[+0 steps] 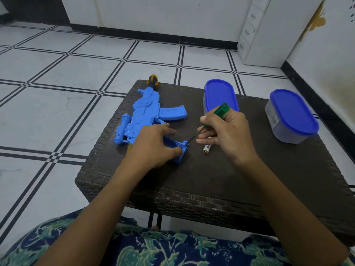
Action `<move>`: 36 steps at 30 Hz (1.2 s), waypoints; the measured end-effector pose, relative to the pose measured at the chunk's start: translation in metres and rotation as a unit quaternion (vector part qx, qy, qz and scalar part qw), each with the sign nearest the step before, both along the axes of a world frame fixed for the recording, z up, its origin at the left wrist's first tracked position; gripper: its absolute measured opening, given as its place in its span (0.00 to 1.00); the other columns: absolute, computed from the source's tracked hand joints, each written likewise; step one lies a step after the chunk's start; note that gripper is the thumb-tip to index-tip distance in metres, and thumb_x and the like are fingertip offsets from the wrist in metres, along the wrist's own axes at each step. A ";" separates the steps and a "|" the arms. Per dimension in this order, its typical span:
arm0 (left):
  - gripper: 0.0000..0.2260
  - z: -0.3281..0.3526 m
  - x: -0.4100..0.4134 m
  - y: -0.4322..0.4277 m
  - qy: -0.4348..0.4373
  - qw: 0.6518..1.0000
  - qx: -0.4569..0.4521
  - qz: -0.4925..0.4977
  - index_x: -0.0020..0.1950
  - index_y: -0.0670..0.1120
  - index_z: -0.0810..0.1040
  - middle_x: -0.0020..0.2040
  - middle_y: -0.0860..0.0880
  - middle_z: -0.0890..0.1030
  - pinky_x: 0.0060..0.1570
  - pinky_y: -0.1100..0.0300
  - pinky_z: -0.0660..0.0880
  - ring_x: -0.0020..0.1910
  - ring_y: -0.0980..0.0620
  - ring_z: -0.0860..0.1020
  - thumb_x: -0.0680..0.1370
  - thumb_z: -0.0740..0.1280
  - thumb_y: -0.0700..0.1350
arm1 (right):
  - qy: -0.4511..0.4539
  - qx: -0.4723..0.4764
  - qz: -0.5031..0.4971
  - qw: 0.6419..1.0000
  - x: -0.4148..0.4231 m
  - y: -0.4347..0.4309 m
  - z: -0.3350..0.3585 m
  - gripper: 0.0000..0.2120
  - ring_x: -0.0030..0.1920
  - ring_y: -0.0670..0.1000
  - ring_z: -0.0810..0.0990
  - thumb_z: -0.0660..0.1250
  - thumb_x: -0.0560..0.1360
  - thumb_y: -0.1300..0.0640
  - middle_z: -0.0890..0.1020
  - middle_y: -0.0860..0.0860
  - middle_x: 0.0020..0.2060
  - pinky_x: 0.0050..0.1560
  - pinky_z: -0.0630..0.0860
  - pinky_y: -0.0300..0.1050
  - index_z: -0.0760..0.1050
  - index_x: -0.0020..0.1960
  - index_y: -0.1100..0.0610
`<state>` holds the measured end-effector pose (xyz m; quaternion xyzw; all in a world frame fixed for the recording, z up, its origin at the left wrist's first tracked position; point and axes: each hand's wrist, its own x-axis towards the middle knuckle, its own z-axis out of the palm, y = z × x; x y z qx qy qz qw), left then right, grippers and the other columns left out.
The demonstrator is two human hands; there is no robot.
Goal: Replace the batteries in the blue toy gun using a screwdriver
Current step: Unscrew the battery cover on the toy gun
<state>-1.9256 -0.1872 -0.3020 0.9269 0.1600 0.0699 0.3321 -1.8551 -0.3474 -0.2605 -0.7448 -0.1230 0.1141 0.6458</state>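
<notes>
- Cloth [153, 250] in a blue-and-green leaf print covers the person's lap at 6 o'clock, below the near edge of a dark woven worktop [211, 179].
- Left hand [153, 144], near the worktop's centre, curls fingers and thumb round the butt end of the blue toy gun [146, 116]. The gun lies flat on its side and runs out toward 11 o'clock, its yellow-and-black muzzle at the far edge.
- Right hand [228, 131], at 3 o'clock of the left, grips a green-handled screwdriver [219, 113]; the slanted blade's tip meets the gun's butt beside the left thumb.
- One battery [207, 148] lies on the worktop just under the right hand's fingers.
- Two blue-lidded tubs stand farther back: first tub [221, 95] at 12 o'clock, second tub [292, 116] at 2 o'clock.
- White tiled floor [67, 83] with black lines stretches beyond.
</notes>
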 end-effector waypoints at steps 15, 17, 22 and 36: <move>0.09 -0.003 -0.002 0.002 -0.106 0.981 0.107 -0.125 0.34 0.40 0.77 0.55 0.45 0.79 0.46 0.67 0.64 0.49 0.48 0.77 0.74 0.62 0.35 | -0.003 0.024 -0.010 1.000 0.004 0.003 0.000 0.06 0.34 0.58 0.81 0.67 0.76 0.63 0.80 0.71 0.41 0.38 0.84 0.53 0.78 0.43 0.67; 0.12 -0.002 -0.004 0.004 -0.110 0.982 0.115 -0.106 0.36 0.39 0.78 0.51 0.49 0.78 0.48 0.57 0.71 0.49 0.50 0.76 0.74 0.60 0.43 | -0.003 0.021 -0.012 1.000 0.003 0.003 -0.001 0.07 0.34 0.58 0.81 0.67 0.76 0.63 0.80 0.70 0.41 0.38 0.84 0.52 0.78 0.44 0.67; 0.11 0.004 -0.010 0.005 -0.079 0.987 0.123 -0.065 0.37 0.43 0.79 0.42 0.51 0.73 0.42 0.54 0.72 0.41 0.52 0.73 0.70 0.63 0.49 | -0.015 0.021 -0.008 1.000 0.003 0.004 -0.001 0.07 0.35 0.57 0.81 0.67 0.76 0.63 0.82 0.66 0.39 0.39 0.84 0.53 0.78 0.44 0.68; 0.03 0.003 0.004 -0.034 -0.164 0.981 0.021 -0.100 0.41 0.49 0.80 0.38 0.53 0.79 0.42 0.54 0.77 0.38 0.55 0.78 0.71 0.73 0.45 | -0.143 -0.263 -0.105 0.948 0.021 -0.024 -0.011 0.21 0.32 0.59 0.75 0.59 0.75 0.46 0.78 0.60 0.32 0.34 0.75 0.53 0.73 0.37 0.64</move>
